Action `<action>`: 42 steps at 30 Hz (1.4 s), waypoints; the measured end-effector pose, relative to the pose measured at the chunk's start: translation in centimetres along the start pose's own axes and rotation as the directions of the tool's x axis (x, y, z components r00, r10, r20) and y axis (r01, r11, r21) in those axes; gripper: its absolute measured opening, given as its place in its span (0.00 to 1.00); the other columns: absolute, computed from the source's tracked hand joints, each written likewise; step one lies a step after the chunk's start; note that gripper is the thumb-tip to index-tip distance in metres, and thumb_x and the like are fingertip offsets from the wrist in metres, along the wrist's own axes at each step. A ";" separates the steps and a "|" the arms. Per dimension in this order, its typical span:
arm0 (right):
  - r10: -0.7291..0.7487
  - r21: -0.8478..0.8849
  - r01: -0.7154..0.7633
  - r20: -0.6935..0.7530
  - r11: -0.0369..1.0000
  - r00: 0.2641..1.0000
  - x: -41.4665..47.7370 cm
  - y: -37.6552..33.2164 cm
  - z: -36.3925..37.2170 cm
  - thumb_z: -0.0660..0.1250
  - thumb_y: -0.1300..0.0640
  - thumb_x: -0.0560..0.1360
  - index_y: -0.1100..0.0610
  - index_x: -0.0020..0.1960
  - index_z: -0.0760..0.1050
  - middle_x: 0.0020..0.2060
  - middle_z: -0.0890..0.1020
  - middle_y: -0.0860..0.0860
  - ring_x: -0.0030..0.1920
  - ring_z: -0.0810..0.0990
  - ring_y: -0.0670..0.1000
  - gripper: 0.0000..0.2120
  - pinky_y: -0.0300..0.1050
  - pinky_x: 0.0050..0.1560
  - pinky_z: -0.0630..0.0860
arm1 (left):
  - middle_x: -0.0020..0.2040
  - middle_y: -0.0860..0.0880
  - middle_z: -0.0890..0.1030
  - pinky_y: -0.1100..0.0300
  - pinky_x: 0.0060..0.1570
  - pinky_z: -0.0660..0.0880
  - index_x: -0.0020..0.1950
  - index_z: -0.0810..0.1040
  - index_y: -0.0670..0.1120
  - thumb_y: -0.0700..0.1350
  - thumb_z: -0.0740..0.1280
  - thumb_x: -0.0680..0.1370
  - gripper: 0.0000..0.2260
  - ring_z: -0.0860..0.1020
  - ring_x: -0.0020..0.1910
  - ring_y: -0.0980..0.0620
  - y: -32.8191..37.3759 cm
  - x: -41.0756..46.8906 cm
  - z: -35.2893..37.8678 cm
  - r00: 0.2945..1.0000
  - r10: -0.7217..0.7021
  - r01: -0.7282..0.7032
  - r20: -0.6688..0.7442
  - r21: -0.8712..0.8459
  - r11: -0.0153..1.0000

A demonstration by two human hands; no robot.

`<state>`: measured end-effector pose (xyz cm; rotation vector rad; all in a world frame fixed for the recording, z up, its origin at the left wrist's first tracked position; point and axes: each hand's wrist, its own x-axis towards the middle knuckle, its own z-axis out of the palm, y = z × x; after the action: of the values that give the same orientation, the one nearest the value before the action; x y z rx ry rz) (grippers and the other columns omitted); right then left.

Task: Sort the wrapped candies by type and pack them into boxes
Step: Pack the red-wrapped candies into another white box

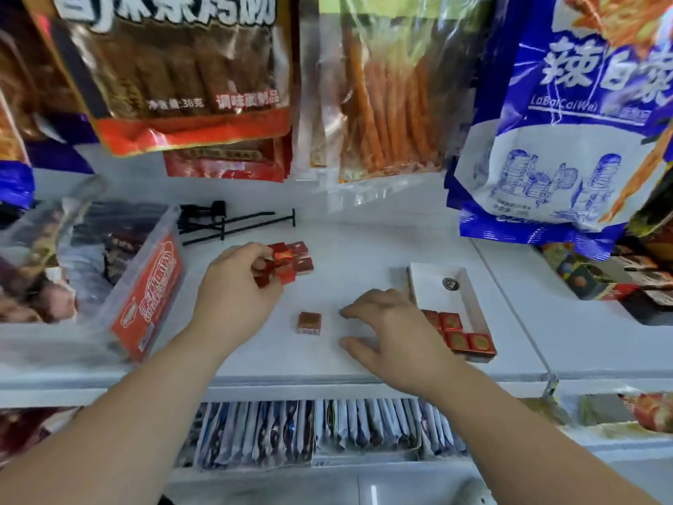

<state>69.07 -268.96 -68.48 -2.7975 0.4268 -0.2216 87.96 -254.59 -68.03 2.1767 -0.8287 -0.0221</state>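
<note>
My left hand grips a cluster of small red wrapped candies just above the white shelf. One red square candy lies alone on the shelf between my hands. My right hand hovers palm down to the right of it, fingers loosely spread and holding nothing. Behind that hand stands a shallow white box with several red candies lined up at its near end; the hand hides part of them.
A clear bag with a red label holding mixed candies lies at the left. Black hooks lie at the back. Large snack bags hang overhead. Dark candy boxes sit at the right. Packets fill the lower shelf.
</note>
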 end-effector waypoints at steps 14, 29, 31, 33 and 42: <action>0.129 -0.058 -0.125 0.073 0.990 0.989 10.7 -6.7 2.1 0.65 0.46 0.77 0.46 0.63 0.74 0.60 0.73 0.53 0.59 0.73 0.57 0.15 0.52 0.58 0.74 | 0.46 0.52 0.82 0.60 0.45 0.72 0.45 0.85 0.51 0.49 0.72 0.71 0.05 0.78 0.47 0.50 -3.8 0.6 -1.2 0.983 0.015 -0.051 0.182 0.194 0.980; 0.234 0.101 -0.236 0.027 0.967 0.972 10.6 -5.9 3.0 0.67 0.55 0.73 0.49 0.53 0.74 0.45 0.80 0.49 0.45 0.77 0.52 0.09 0.46 0.45 0.76 | 0.52 0.50 0.74 0.57 0.50 0.73 0.58 0.80 0.52 0.49 0.71 0.75 0.12 0.77 0.52 0.47 -4.0 0.9 -0.5 0.962 0.026 -0.061 0.272 0.122 0.991; 0.257 0.181 -0.256 0.016 0.950 0.966 9.9 -5.2 2.5 0.67 0.57 0.73 0.48 0.52 0.75 0.43 0.80 0.47 0.43 0.77 0.50 0.09 0.43 0.43 0.75 | 0.53 0.51 0.75 0.58 0.51 0.72 0.57 0.81 0.51 0.49 0.70 0.76 0.11 0.76 0.52 0.48 -4.0 0.9 -0.5 0.958 0.023 -0.066 0.285 0.141 0.988; 0.309 0.308 -0.296 0.010 0.904 0.951 8.6 -4.4 1.7 0.69 0.57 0.74 0.47 0.51 0.77 0.40 0.79 0.45 0.38 0.76 0.47 0.07 0.39 0.36 0.73 | 0.55 0.51 0.76 0.59 0.51 0.70 0.57 0.82 0.50 0.50 0.69 0.77 0.10 0.75 0.52 0.50 -3.6 0.8 -0.6 0.954 0.041 -0.083 0.297 0.132 0.988; 0.549 0.775 -0.425 0.122 0.468 0.827 -0.7 -1.5 -1.7 0.74 0.65 0.72 0.55 0.52 0.81 0.43 0.83 0.59 0.35 0.80 0.51 0.10 0.45 0.38 0.81 | 0.46 0.50 0.81 0.56 0.45 0.75 0.54 0.77 0.54 0.46 0.58 0.83 0.08 0.79 0.43 0.53 0.6 -0.7 -1.6 0.943 0.030 0.065 0.330 -0.272 0.960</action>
<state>68.49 -267.81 -66.45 -1.6957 0.9018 -0.3694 87.57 -253.42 -66.70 1.9353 -0.9301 -0.5001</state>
